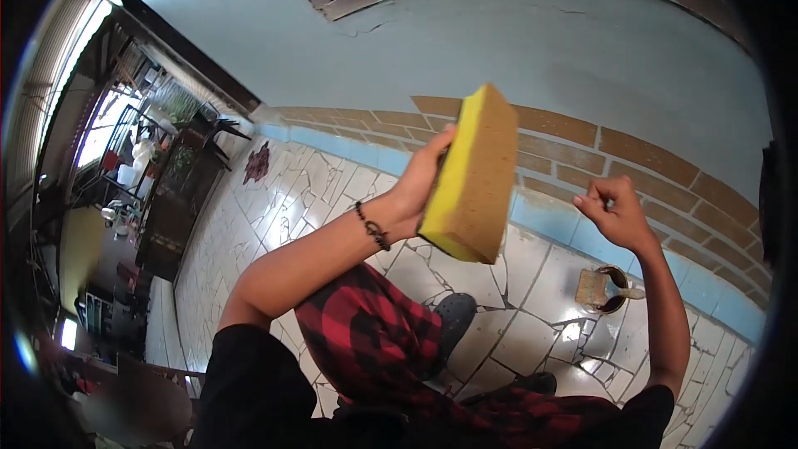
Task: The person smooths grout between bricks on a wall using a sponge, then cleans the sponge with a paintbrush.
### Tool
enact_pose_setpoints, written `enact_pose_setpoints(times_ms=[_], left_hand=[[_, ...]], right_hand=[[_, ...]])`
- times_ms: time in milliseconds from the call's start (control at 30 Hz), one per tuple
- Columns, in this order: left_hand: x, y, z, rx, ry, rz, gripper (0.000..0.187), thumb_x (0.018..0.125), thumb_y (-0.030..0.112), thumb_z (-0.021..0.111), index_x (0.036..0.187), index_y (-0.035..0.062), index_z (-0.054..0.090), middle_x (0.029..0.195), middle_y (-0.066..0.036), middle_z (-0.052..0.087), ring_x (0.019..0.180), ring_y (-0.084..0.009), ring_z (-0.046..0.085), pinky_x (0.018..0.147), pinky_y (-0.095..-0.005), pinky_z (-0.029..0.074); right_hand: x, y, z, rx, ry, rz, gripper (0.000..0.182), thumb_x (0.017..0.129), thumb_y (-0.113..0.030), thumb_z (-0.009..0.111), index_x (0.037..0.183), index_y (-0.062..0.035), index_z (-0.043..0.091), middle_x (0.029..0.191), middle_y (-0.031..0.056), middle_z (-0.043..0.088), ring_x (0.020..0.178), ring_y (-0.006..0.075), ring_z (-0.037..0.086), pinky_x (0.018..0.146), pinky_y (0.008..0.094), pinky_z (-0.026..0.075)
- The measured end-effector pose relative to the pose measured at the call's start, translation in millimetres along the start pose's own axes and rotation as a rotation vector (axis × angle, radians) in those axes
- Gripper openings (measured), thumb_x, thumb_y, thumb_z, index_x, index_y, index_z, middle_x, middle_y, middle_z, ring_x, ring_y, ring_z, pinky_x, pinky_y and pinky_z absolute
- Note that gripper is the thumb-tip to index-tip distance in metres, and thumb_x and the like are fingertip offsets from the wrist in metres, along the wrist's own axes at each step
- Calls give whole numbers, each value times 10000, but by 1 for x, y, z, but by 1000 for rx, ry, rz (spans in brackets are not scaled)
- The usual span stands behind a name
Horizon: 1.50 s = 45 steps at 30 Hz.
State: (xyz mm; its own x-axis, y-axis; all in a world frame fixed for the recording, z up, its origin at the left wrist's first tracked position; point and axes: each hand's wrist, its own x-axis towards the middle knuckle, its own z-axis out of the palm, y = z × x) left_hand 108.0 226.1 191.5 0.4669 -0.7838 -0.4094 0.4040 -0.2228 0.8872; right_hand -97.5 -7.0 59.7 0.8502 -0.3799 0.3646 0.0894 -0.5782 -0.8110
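Observation:
My left hand (421, 183) grips a large sponge (482, 170) by its side, held up in front of the wall. The block has bright yellow sides and a flat brown face, and it is tilted. Fingers on its far side are hidden. My right hand (613, 211) is raised before the brick-patterned band (573, 148), its fingers curled in and thumb pointing left, with nothing visible in it. Below that hand, a paintbrush (595, 288) with pale bristles lies across the top of a small round pot (616, 306) on the floor.
Above the brown bricks, the wall (532, 41) is grey-blue; light-blue tiles (544, 214) run along its foot. Cracked-pattern white tiles (544, 337) cover the floor. A dark red cloth (258, 162) lies farther off. Dark furniture (170, 208) stands at the left.

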Motion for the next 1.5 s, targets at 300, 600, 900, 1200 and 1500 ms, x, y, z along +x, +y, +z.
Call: enact_pose_setpoints(times_ms=[300, 600, 900, 1200, 1500], left_hand=[[24, -7, 11, 73, -190, -32, 611, 1103, 553, 369, 1393, 57, 576, 1234, -113, 681, 1054, -180, 689, 909, -369, 567], [59, -56, -2, 152, -261, -352, 634, 1113, 557, 323, 1445, 63, 540, 1296, -137, 657, 1116, -221, 668, 959, -400, 548], [65, -105, -3, 289, -320, -597, 661, 1121, 555, 264, 1466, 56, 526, 1332, -155, 643, 1148, -235, 654, 992, -405, 526], [103, -164, -13, 221, -390, -649, 647, 1119, 553, 252, 1397, 75, 587, 1202, -120, 700, 1011, -231, 683, 894, -399, 559], [120, -197, -40, 173, -370, -679, 611, 1116, 500, 251, 1364, 69, 608, 1150, -130, 724, 979, -251, 715, 875, -411, 577]], right_hand=[[-34, -4, -9, -86, -185, 74, 385, 892, -167, 781, 616, -8, 564, 520, 70, 539, 466, 132, 494, 469, 317, 389], [-111, 53, -13, -265, 204, 63, 163, 815, -95, 769, 754, -29, 633, 864, 124, 666, 900, 319, 609, 853, 409, 468], [-192, 134, -16, -250, 1181, 643, 425, 891, -236, 790, 1197, -23, 584, 1196, 125, 605, 1112, 256, 558, 965, 375, 441], [-265, 146, 8, 425, 1403, 1109, 585, 904, -413, 732, 1274, -9, 529, 1153, 99, 511, 818, 190, 514, 714, 338, 417], [-255, 103, 51, 1280, 975, 1201, 1057, 739, -667, 832, 1426, 27, 427, 1126, 95, 539, 806, 185, 564, 685, 292, 510]])
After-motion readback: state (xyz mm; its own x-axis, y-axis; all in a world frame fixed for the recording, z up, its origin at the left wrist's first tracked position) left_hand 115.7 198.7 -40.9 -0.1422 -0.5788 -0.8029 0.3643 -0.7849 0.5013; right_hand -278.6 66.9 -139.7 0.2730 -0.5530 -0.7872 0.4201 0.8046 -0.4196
